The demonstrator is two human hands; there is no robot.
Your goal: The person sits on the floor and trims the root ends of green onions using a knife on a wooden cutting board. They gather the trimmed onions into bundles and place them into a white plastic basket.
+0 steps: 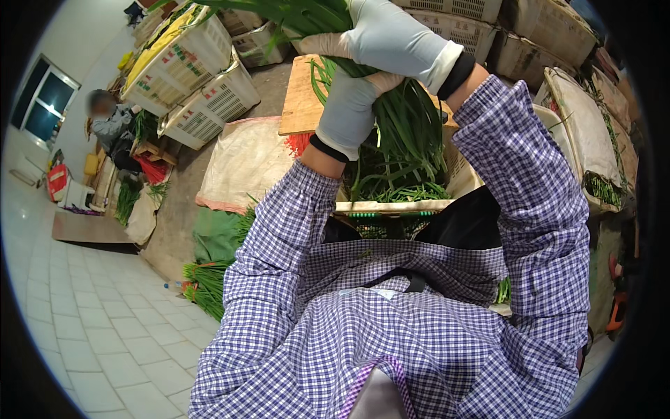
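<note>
A thick bunch of long green chives (411, 131) is held up in front of me, its leaf ends drooping at the right and its other part running past the picture's top edge. Gloved in grey-white, my left hand (348, 107) grips the bunch from below. My right hand (395, 44), in a matching glove, closes around it higher up, beyond the left. Beneath them is a wooden board (301, 97), with red ties (298, 143) hanging under its near left corner. A white plastic crate (392, 207) with loose green leaves inside stands before my lap.
Stacked white crates stand at the left (201, 112) and far right (549, 42). A pale sack (238, 160) lies left of the board, with tied chive bunches (207, 283) nearer me. Another person (112, 128) sits at the far left. A cloth-covered crate (586, 125) is at right.
</note>
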